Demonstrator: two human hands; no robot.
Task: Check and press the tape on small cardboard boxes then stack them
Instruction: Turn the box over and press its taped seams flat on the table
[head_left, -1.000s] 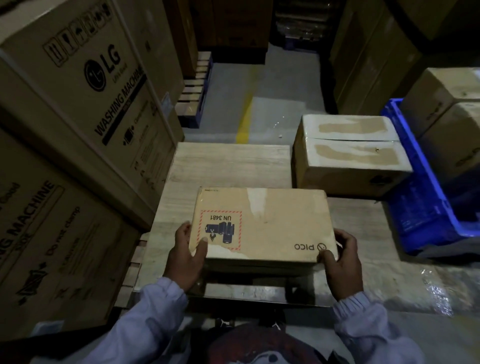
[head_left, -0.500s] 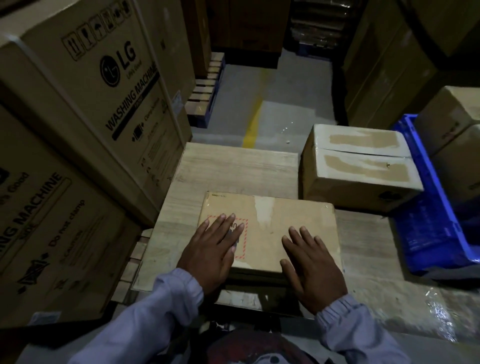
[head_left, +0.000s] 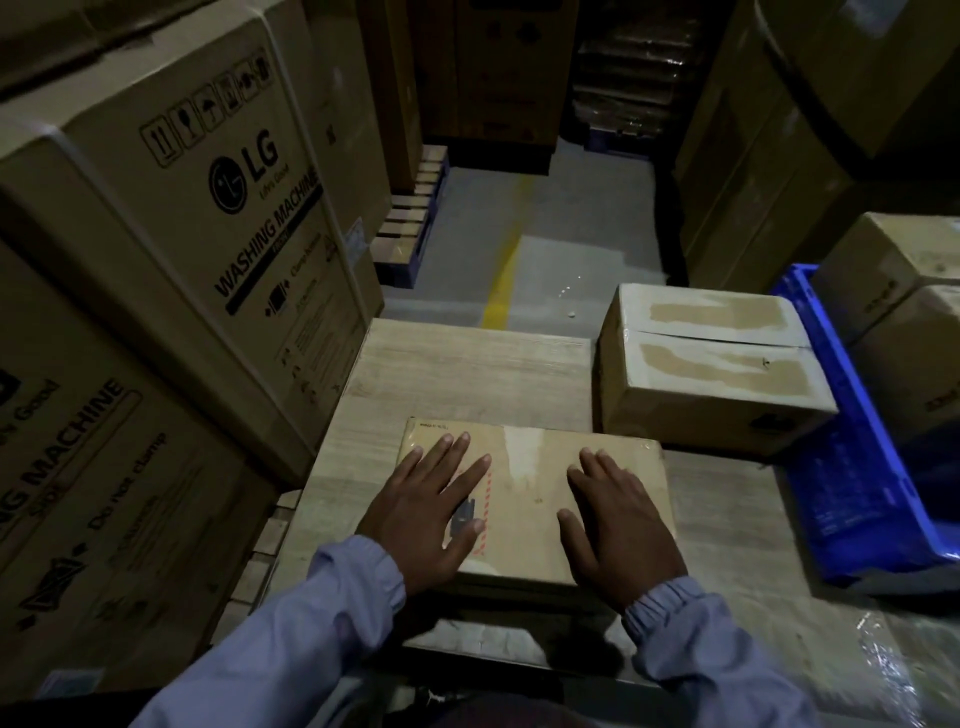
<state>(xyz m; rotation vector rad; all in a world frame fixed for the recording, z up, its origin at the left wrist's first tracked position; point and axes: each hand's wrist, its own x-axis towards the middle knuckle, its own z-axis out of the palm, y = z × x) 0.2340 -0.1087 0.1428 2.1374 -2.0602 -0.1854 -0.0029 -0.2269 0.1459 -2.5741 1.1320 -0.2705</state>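
Note:
A small flat cardboard box (head_left: 524, 499) with a red-bordered label and a strip of clear tape across its top lies on a pale wooden table (head_left: 467, 369) right in front of me. My left hand (head_left: 431, 509) lies flat on the box's left half, fingers straight and spread over the label. My right hand (head_left: 618, 519) presses flat on the right half, fingers straight. A second, taller cardboard box (head_left: 711, 374) with torn label patches on its flaps sits on the table to the back right, apart from the first.
Large washing machine cartons (head_left: 197, 234) stand close along the left. A blue plastic crate (head_left: 852, 447) holding more cardboard boxes (head_left: 893, 265) borders the table on the right. A grey floor aisle with a yellow line (head_left: 504, 270) runs ahead between tall cartons.
A second ago both hands gripped the box by its near corners. They then moved onto its top and now lie flat farther up the lid, pressing it.

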